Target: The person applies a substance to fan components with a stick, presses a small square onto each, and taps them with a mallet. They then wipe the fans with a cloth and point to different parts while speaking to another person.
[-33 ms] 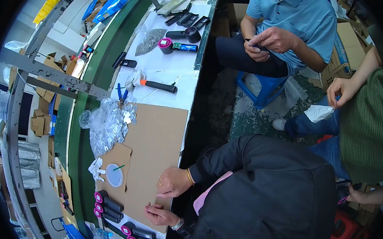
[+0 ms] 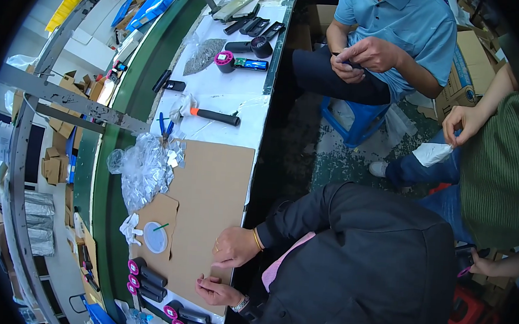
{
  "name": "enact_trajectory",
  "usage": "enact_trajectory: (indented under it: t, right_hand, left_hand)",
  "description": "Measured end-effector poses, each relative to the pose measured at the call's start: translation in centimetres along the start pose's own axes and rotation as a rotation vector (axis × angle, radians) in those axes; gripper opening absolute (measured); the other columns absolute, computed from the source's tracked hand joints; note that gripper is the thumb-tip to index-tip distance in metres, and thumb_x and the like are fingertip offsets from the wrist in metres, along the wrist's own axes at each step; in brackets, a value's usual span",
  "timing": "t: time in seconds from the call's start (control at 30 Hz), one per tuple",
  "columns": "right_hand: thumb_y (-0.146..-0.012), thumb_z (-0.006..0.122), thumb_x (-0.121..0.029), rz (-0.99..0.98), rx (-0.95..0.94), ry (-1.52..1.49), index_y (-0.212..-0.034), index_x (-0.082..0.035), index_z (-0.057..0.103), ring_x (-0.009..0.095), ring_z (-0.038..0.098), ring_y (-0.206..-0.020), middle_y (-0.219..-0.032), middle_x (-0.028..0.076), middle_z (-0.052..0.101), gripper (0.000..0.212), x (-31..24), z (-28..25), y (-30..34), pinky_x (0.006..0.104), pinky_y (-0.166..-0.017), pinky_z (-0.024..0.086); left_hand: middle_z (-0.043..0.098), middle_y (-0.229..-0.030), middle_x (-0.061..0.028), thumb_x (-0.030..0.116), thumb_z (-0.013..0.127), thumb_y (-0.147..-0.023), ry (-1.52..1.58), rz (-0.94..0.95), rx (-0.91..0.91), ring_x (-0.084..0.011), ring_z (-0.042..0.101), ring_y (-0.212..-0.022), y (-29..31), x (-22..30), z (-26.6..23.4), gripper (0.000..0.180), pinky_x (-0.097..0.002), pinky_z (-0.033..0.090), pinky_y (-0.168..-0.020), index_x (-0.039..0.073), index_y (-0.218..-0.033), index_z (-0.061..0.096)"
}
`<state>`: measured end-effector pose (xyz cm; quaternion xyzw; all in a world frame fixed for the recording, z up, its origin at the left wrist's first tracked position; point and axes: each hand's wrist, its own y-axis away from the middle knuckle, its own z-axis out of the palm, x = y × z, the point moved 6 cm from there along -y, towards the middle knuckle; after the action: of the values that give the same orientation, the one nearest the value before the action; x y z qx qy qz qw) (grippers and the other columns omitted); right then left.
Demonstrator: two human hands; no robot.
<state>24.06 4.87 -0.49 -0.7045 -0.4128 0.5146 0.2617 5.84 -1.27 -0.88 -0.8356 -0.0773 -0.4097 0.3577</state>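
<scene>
My right hand point(image 2: 236, 248), with a gold bracelet at the wrist, is closed above the brown cardboard sheet point(image 2: 212, 201) near the bench's edge. Its fingers point down and press together. Just below it in the picture, my left hand point(image 2: 219, 292), with a watch at the wrist, has its fingers curled at the sheet's edge. Whatever either hand may hold is hidden. Past my left hand lie black T-shaped devices with pink round ends point(image 2: 148, 276), and more of them point(image 2: 187, 317) nearer the lower edge. A round white lid point(image 2: 155, 239) with a green stick rests on a smaller cardboard piece.
Beyond the sheet lie a crumpled plastic bag point(image 2: 143, 170), blue-handled pliers point(image 2: 166, 126) and a black-handled hammer point(image 2: 214, 117). Farther up are a bag of screws point(image 2: 203, 57) and black casings point(image 2: 256, 27). A person in blue point(image 2: 398, 28) and another in green point(image 2: 494, 164) sit at right.
</scene>
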Motion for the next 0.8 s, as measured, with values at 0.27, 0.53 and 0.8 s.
enact_trajectory:
  t: [0.27,0.53,0.8]
  right_hand:
    - [-0.093,0.071,-0.023,0.022,-0.028,-0.075,-0.069,-0.009,0.058,0.033,0.063,-0.065,-0.065,0.009,0.057,0.03,0.3,1.7,0.1,0.0466,-0.057,0.047]
    - [-0.086,0.079,-0.01,0.022,-0.07,-0.007,-0.065,-0.008,0.05,0.03,0.055,-0.052,-0.061,0.009,0.051,0.036,-0.7,0.0,-1.4,0.0425,-0.049,0.041]
    - [-0.086,0.079,-0.009,0.036,-0.118,0.019,-0.062,-0.008,0.048,0.026,0.054,-0.05,-0.06,0.007,0.051,0.039,-0.5,0.2,-2.1,0.0393,-0.049,0.042]
  left_hand:
    - [0.054,-0.069,0.0008,0.023,0.052,-0.113,0.002,-0.042,0.015,-0.0076,0.047,-0.059,1.1,-4.2,-1.8,0.028,-0.0256,0.037,-0.053,0.0,-0.115,0.068]
    - [0.064,-0.073,-0.0022,0.006,0.067,-0.104,0.165,-0.153,0.001,-0.007,0.058,-0.063,-0.8,-0.9,-1.6,0.01,-0.0226,0.044,-0.058,-0.002,-0.109,0.066]
    - [0.065,-0.072,-0.0016,0.009,0.069,-0.103,-0.077,-0.127,0.023,-0.0066,0.059,-0.063,-6.1,0.8,-6.0,0.015,-0.0241,0.046,-0.059,-0.003,-0.095,0.07]
